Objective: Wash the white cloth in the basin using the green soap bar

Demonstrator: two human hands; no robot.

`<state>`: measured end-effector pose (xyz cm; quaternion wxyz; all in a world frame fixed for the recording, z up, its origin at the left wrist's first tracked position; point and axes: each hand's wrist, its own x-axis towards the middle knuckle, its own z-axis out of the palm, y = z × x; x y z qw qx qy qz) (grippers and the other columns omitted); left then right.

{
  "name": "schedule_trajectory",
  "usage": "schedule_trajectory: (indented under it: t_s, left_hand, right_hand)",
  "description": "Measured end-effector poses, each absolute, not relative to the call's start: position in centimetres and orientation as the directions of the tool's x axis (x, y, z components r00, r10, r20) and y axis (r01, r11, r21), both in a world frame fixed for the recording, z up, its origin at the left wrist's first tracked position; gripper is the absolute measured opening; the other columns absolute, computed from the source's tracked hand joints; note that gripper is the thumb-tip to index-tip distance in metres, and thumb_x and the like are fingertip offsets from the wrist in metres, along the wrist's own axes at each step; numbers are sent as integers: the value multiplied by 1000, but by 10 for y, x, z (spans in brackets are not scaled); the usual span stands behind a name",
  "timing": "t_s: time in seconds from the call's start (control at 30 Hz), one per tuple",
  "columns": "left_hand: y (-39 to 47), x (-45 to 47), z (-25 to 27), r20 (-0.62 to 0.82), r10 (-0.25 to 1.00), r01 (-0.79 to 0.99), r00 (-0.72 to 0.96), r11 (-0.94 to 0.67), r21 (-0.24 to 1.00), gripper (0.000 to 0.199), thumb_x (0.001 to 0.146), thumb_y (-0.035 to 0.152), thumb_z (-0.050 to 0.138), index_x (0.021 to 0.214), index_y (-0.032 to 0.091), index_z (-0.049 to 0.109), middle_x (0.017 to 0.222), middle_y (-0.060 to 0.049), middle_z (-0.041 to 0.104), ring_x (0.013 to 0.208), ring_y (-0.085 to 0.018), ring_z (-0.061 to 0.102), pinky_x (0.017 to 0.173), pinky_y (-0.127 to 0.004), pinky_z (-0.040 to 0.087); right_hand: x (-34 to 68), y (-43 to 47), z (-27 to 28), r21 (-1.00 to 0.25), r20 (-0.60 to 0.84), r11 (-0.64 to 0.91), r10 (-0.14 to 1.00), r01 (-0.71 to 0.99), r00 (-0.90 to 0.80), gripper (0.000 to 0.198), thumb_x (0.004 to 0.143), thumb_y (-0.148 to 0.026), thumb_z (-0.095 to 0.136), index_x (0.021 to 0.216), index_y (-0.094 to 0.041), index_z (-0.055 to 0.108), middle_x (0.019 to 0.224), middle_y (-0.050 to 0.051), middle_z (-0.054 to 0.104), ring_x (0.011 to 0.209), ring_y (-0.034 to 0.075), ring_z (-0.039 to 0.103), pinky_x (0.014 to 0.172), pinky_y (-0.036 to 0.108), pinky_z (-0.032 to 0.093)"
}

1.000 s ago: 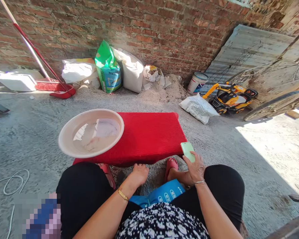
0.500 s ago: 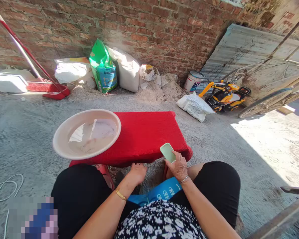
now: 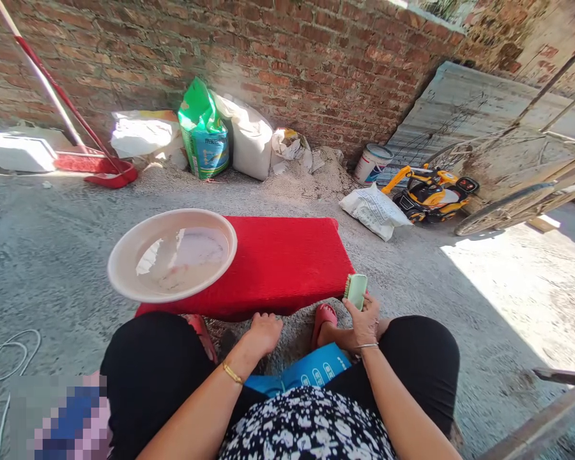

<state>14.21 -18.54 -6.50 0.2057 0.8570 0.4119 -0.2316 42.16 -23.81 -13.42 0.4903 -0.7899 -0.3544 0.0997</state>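
Note:
My right hand (image 3: pixel 364 322) grips a small green scrub brush (image 3: pixel 356 291), its bristles against the near right corner of a red mat (image 3: pixel 287 262) draped over a low stand. My left hand (image 3: pixel 264 333) hangs between my knees just below the mat's near edge, fingers curled, holding nothing. A wide cream basin (image 3: pixel 172 254) with shallow cloudy water sits on the left end of the mat, overhanging it.
Sacks (image 3: pixel 250 135) and a green bag (image 3: pixel 205 131) lean on the brick wall behind a sand pile. A red broom (image 3: pixel 106 171), a white bucket (image 3: pixel 372 163), a yellow toy digger (image 3: pixel 429 190) and a cart wheel (image 3: pixel 517 204) stand around. A white cord (image 3: pixel 4 358) lies left.
My right hand swung the green brush left over the mat's near edge, then back right to its corner, turning it bristles-first. My left hand stayed put.

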Motion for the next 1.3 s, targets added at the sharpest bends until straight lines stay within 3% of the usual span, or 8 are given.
schedule_trajectory:
  t_s: [0.23,0.37,0.7,0.83,1.0,1.3]
  left_hand:
    - [-186,144,-69,-574,601,796,556,-584,160,38,83,18,52,120,19,61,129,-17,58,118,-29,54,96,-45,40]
    - [-185,145,-71,-575,596,791,561,-591,159,37,83,18,52,119,19,62,127,-16,59,117,-29,55,95,-45,40]
    - [-185,146,-73,-593,588,792,550,-593,147,38,84,17,50,121,18,60,132,-16,57,118,-29,54,98,-46,40]
    - [-184,145,-71,-595,589,793,547,-592,143,38,83,17,52,120,18,61,130,-16,58,117,-29,55,96,-45,41]
    - [-184,142,-70,-584,599,796,548,-589,143,37,84,18,52,120,19,61,125,-15,60,115,-29,56,94,-44,41]
    - [-186,144,-72,-582,597,795,552,-587,152,38,84,18,51,120,19,60,130,-15,58,117,-29,54,96,-46,39]
  right_hand:
    - [406,-235,-138,-815,188,-276,706,509,683,75,58,-58,73,116,-21,43,106,11,63,92,25,63,78,37,48]
    - [408,-236,-136,-792,105,-360,716,494,690,76,60,-58,72,120,-21,44,102,9,66,87,26,65,74,37,48]
    - [399,-226,-138,-796,-50,-518,574,315,818,66,49,-53,77,100,-20,51,86,10,69,85,31,65,72,38,46]
    - [398,-224,-145,-833,-98,-509,524,218,846,58,46,-46,79,91,-21,53,71,5,67,77,30,64,67,37,46]
    - [394,-237,-151,-886,-166,-445,565,129,809,39,55,-40,74,83,-17,58,57,3,62,65,26,63,53,34,45]
    - [387,-232,-153,-938,-185,-344,602,42,777,49,53,-47,76,87,-17,57,68,1,66,67,20,63,57,29,49]
